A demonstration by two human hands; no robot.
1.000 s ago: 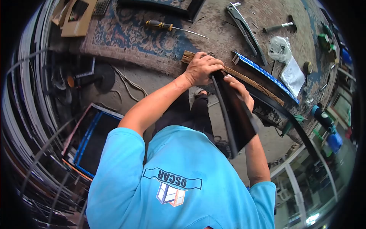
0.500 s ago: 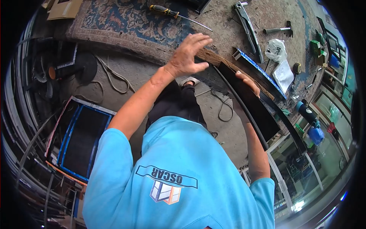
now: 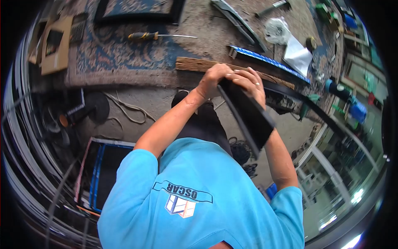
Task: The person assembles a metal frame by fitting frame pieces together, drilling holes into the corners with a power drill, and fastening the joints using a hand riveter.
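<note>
A black panel (image 3: pixel 246 110) with a thick dark edge, its exact kind not clear, is held tilted in front of my body, above the floor by the bench. At its upper end my left hand (image 3: pixel 213 79) is closed on the corner, thumb side against it. My right hand (image 3: pixel 251 83) is wrapped over the same end, fingers bent across the top edge and nearly touching the left hand. The right forearm passes behind the panel. Just beyond both hands lies a rough wooden batten (image 3: pixel 192 64) along the bench edge.
On the carpet-covered bench (image 3: pixel 112 62) lie a screwdriver (image 3: pixel 143 36), a black frame (image 3: pixel 137 18), a blue-and-white strip (image 3: pixel 269 63), a long metal tool (image 3: pixel 236 20), a hammer (image 3: pixel 273 7) and a plastic bag (image 3: pixel 277 31). A long dark strip (image 3: pixel 319 110) juts past the bench at right.
My left hand has gone from spread in the air to closed on the panel's upper end. The panel has swung left and closer to my body. The view has shifted too.
</note>
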